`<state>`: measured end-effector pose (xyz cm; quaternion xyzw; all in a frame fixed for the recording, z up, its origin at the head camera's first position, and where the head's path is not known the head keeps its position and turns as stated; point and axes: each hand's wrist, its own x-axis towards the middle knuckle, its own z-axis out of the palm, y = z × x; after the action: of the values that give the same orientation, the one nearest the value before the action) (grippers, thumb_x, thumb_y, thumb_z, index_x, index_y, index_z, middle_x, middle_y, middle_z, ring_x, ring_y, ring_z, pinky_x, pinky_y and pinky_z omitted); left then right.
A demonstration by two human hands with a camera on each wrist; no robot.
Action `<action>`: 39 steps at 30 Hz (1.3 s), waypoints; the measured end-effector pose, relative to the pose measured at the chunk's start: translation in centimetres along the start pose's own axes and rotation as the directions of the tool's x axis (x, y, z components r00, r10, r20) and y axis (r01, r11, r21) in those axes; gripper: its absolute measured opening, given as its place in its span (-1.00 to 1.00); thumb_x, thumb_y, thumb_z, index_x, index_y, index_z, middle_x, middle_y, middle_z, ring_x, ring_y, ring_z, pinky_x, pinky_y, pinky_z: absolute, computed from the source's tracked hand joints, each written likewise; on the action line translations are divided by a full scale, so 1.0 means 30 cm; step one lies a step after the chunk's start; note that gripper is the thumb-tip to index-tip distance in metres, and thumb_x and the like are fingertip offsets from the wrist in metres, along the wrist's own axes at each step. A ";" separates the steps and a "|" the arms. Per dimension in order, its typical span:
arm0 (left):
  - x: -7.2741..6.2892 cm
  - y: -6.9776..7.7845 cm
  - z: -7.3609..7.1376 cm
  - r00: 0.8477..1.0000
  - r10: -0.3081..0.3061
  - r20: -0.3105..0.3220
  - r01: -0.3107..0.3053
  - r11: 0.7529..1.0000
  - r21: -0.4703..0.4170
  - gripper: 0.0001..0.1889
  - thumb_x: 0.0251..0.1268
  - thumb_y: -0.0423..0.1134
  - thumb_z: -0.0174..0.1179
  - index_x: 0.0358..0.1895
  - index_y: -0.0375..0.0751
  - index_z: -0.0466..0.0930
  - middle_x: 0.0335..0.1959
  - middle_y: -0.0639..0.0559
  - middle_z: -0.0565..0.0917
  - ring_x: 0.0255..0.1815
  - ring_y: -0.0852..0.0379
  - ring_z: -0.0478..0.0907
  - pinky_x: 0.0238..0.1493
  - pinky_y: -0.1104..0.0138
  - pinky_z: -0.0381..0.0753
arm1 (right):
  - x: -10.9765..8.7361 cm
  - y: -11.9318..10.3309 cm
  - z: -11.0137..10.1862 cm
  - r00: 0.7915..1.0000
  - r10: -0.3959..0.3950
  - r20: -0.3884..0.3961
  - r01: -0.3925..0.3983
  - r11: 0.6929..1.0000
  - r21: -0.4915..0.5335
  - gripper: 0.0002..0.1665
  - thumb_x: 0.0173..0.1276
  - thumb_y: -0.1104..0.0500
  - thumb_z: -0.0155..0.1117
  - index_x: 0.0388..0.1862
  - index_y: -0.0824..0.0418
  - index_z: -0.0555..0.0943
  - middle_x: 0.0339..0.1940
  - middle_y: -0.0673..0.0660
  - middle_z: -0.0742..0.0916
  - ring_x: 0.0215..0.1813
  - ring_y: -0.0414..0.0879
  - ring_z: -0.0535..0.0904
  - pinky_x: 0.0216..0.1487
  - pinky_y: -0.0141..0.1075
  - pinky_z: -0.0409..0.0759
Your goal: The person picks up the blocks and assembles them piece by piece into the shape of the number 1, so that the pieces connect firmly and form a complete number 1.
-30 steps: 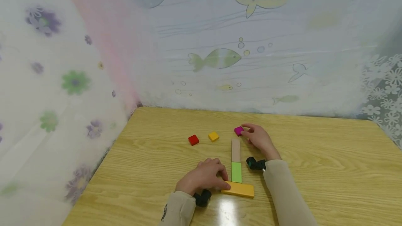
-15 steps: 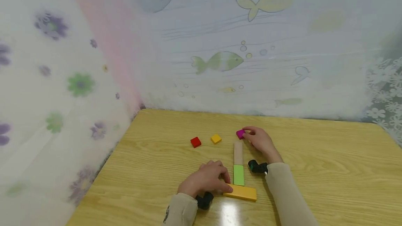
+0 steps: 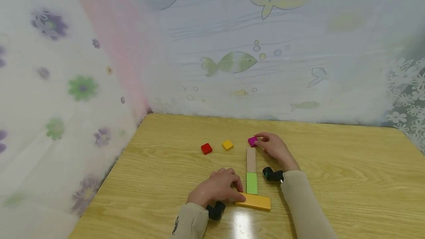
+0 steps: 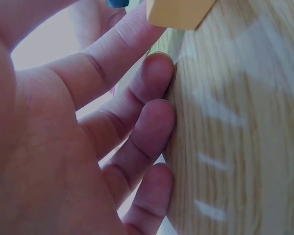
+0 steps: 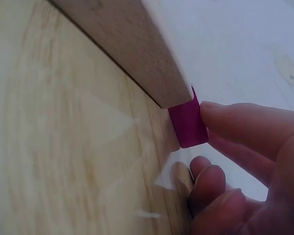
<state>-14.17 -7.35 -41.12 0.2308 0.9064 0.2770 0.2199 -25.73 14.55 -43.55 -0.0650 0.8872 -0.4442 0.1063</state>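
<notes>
My left hand (image 3: 217, 187) rests on the table with thumb and index finger pinching the left end of a long orange block (image 3: 257, 202). In the left wrist view the index fingertip meets the corner of that orange block (image 4: 179, 13), and the other fingertips rest on the wood. With thumb and index finger my right hand (image 3: 273, 148) pinches a small magenta block (image 3: 252, 142). The right wrist view has the magenta block (image 5: 188, 122) right at the end of a plain wooden block (image 5: 132, 44). A light green block (image 3: 251, 183) lies between the plain block and the orange one, forming a line.
A red square block (image 3: 206, 148) and a yellow square block (image 3: 227, 145) lie apart on the wooden table (image 3: 159, 180), left of the magenta one. Black wrist cameras (image 3: 272, 175) sit by both wrists. Behind the table's back edge hangs a fish-patterned curtain (image 3: 206, 21).
My right hand has brought the magenta block slightly left and nearer the far end of the plain wooden block. The left hand keeps its place on the orange block. The head view shifts slightly.
</notes>
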 end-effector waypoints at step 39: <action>0.000 0.004 -0.004 1.000 -0.008 -0.015 0.008 1.000 0.009 -0.82 -0.06 0.12 0.27 -0.54 0.20 0.53 -0.40 0.31 0.37 -0.29 0.24 0.24 -0.19 0.24 0.16 | -0.005 0.000 -0.010 0.994 -0.103 0.048 0.106 0.992 -0.068 -0.54 0.28 0.01 0.12 0.14 0.12 0.47 -0.14 0.19 0.57 -0.53 -0.07 0.40 -0.45 -0.26 0.39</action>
<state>-14.19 -7.32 -40.93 0.2262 0.9101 0.2739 0.2133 -25.66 14.80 -43.35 -0.1249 0.8952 -0.4158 0.1005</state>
